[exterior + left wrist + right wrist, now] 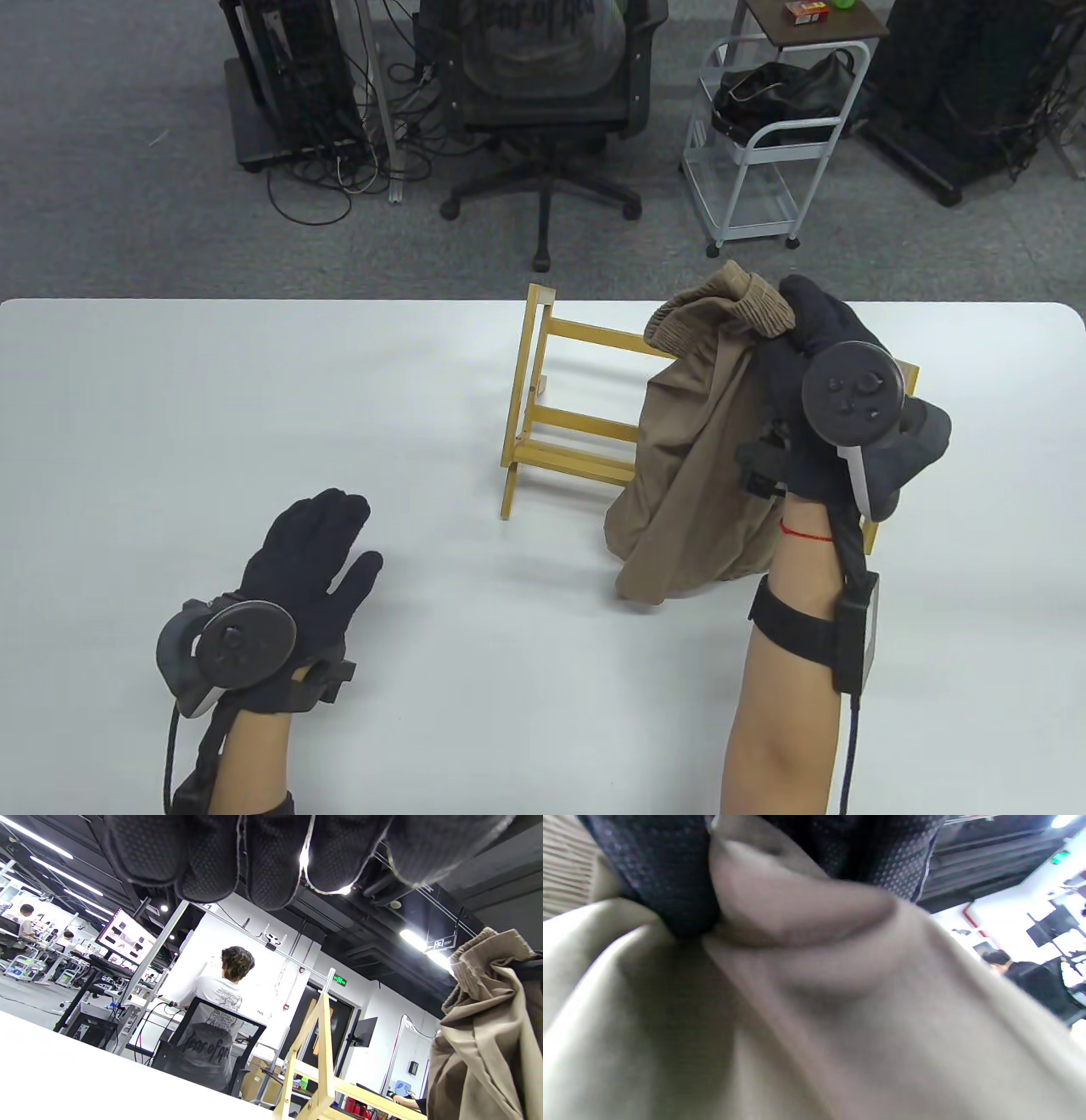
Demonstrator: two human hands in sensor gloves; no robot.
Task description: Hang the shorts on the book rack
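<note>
My right hand (836, 399) grips the tan shorts (708, 458) by the waistband, bunched above the wooden book rack's (568, 416) right side, while my left hand (297, 569) rests open, empty, on the table (212, 407); next, I judge, drape them over the top rail.

Tan shorts (479, 1035) (ribbed waistband uppermost) right of pale wooden rack (324, 1065), gloved fingers (271, 857) overhead

The black-gloved right hand (814, 373) is raised with fingers clenched, while the black-gloved left hand (297, 569) lies flat, fingers extended.
</note>
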